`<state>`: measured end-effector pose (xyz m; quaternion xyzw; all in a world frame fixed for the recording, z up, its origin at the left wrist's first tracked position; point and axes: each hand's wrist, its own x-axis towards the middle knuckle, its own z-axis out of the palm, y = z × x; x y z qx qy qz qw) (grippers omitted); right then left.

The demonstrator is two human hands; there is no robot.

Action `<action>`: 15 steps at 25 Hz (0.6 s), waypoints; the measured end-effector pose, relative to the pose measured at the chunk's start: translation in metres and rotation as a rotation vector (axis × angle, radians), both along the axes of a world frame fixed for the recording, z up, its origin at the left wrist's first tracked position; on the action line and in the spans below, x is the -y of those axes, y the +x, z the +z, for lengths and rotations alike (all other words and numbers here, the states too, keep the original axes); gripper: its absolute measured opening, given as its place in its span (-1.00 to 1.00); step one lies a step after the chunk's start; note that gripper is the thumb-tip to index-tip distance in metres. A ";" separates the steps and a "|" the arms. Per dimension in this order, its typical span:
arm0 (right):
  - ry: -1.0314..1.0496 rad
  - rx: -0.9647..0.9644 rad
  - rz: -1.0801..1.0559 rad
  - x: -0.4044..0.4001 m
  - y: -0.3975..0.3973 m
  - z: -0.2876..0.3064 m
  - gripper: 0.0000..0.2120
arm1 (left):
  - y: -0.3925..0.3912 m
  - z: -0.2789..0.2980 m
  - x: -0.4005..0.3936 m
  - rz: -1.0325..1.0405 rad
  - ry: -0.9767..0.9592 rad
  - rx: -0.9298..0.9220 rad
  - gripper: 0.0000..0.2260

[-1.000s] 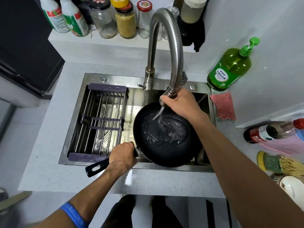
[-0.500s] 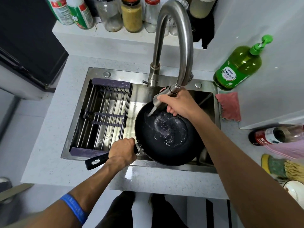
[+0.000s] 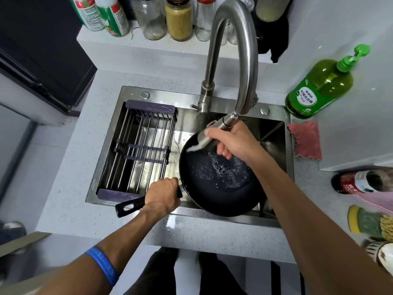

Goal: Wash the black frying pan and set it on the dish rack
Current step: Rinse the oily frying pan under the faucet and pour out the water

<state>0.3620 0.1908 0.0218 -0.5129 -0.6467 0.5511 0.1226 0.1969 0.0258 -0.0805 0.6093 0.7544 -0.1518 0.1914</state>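
The black frying pan (image 3: 214, 194) is held over the right half of the steel sink (image 3: 274, 133), with water pooling inside it. My left hand (image 3: 162, 193) grips its black handle near the sink's front edge. My right hand (image 3: 232, 140) holds the pull-out spray head (image 3: 214, 133) of the tall curved faucet (image 3: 234, 50), angled down to the left, and water sprays onto the pan's far-left rim. The dish rack (image 3: 140, 150), with metal bars and purple ends, sits empty across the sink's left half.
A green dish-soap pump bottle (image 3: 321, 86) and a pink cloth (image 3: 306, 140) lie right of the sink. Jars and bottles line the back ledge (image 3: 136, 45). A red-labelled bottle (image 3: 359, 180), scrub pads (image 3: 370, 221) and a dish sit on the right counter.
The spray head has been pulled out of the faucet neck and tilted toward the pan's left rim. The pan stays in the same place in my left hand.
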 end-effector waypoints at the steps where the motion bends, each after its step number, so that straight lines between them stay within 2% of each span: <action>1: -0.003 0.016 0.006 0.004 0.003 0.000 -0.69 | 0.002 -0.001 0.002 0.018 0.004 0.004 -0.80; 5: -0.010 0.055 0.029 0.003 0.008 0.005 -0.70 | 0.001 -0.002 -0.001 0.012 0.035 0.026 -0.78; 9: -0.010 0.112 0.089 -0.006 0.016 0.004 -0.55 | -0.003 0.001 -0.005 0.020 0.033 0.046 -0.79; 13: -0.053 0.123 0.050 -0.006 0.010 0.005 -0.59 | -0.006 0.006 0.000 0.022 0.021 0.054 -0.80; 15: 0.002 0.161 0.060 -0.008 0.015 0.006 -0.62 | -0.009 0.006 0.003 0.037 0.034 0.071 -0.80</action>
